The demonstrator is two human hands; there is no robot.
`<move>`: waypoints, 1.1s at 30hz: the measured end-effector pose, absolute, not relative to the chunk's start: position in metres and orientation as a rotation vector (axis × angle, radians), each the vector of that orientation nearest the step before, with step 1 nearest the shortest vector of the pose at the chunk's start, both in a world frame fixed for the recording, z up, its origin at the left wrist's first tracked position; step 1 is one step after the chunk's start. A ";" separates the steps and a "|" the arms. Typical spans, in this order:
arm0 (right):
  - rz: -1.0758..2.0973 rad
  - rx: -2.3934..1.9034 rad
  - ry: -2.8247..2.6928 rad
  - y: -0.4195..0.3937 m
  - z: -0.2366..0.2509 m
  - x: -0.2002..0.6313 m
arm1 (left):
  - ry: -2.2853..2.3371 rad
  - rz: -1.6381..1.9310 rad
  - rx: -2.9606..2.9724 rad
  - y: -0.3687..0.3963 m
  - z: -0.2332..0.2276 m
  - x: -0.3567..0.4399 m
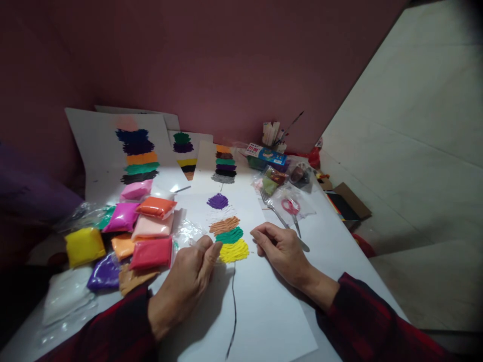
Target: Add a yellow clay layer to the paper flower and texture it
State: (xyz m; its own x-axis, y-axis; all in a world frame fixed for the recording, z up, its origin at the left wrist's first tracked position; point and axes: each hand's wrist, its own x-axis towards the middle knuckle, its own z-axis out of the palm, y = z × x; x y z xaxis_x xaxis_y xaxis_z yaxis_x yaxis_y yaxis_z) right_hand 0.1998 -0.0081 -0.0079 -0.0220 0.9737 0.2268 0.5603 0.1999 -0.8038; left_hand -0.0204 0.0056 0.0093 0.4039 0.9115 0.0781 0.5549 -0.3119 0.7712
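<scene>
A white sheet (260,306) lies in front of me with a stack of clay smears on it: purple (218,201), white, orange-brown (224,225), green (229,235) and yellow (234,251), with a black line running down from them. My left hand (190,281) rests on the sheet beside the yellow smear, fingers curled, thumb and forefinger pinched together. Whether it holds a bit of clay is unclear. My right hand (281,249) rests on the sheet to the right of the smears, fingers bent, holding nothing.
Several bags of coloured clay (151,254) are piled at the left. A fork (275,213) and bagged red scissors (291,207) lie at the right. More smeared sheets (138,156) lean on the wall. A cup of tools (273,134) stands at the back.
</scene>
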 end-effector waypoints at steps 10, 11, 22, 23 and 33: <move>0.671 -1.465 -1.684 -0.008 -0.009 0.200 | 1.246 0.636 2.002 0.006 0.007 -0.020; 0.672 -1.466 -1.683 -0.008 -0.008 0.200 | 1.250 0.621 2.002 0.006 0.006 -0.021; 0.671 -1.469 -1.680 -0.008 -0.009 0.200 | 1.320 0.587 2.035 0.005 0.006 -0.021; 0.672 -1.467 -1.679 -0.008 -0.009 0.200 | 1.327 0.587 2.040 0.005 0.007 -0.021; 0.669 -1.458 -1.681 -0.007 -0.010 0.201 | 1.352 0.618 2.142 0.006 0.008 -0.021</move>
State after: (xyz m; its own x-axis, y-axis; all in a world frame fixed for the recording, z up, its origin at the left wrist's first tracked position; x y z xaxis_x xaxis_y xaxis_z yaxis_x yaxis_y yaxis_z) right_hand 0.2006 -0.0072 -0.0098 -0.0205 0.9744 0.2237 0.5544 0.1973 -0.8085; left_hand -0.0214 0.0061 0.0081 0.3951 0.9134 0.0982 0.6722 -0.3604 0.6467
